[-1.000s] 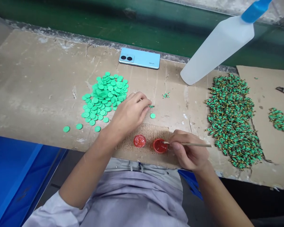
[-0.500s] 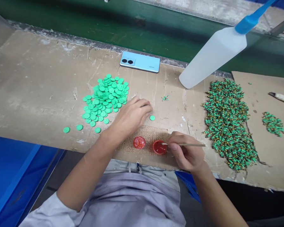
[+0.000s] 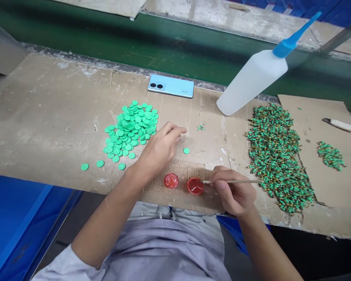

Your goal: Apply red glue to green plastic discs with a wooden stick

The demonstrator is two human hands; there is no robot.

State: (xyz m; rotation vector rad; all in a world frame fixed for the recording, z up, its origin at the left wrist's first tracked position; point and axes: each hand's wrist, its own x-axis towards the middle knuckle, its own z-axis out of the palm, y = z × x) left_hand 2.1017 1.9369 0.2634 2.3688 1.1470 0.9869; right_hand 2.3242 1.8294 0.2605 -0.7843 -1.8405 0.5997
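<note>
My right hand (image 3: 234, 191) pinches a thin wooden stick (image 3: 242, 181), its pale tip at the right rim of a small red cup (image 3: 195, 186) of glossy red liquid. Left of that cup lies a similar round red piece (image 3: 171, 180) with a shiny, speckled surface. My left hand (image 3: 162, 146) hovers over the table with its index finger stretched out and its other fingers bent. Nothing shows in it, though its underside is hidden. Just beside its fingers lies a single green disc (image 3: 186, 150) with small holes. A pile of similar green discs (image 3: 131, 127) spreads to the left.
A blue phone (image 3: 175, 86) lies at the back edge. Right of it stands a tilted white squeeze bottle (image 3: 251, 82). Farther right are a large heap of tiny green-and-gold pieces (image 3: 277, 156), a smaller heap (image 3: 330, 156) and a cutter-like tool (image 3: 343, 125) on cardboard.
My left hand's index finger has stretched out from the bent fingers. The stick's tip has moved from inside the cup to its rim. The whole view has shifted slightly.
</note>
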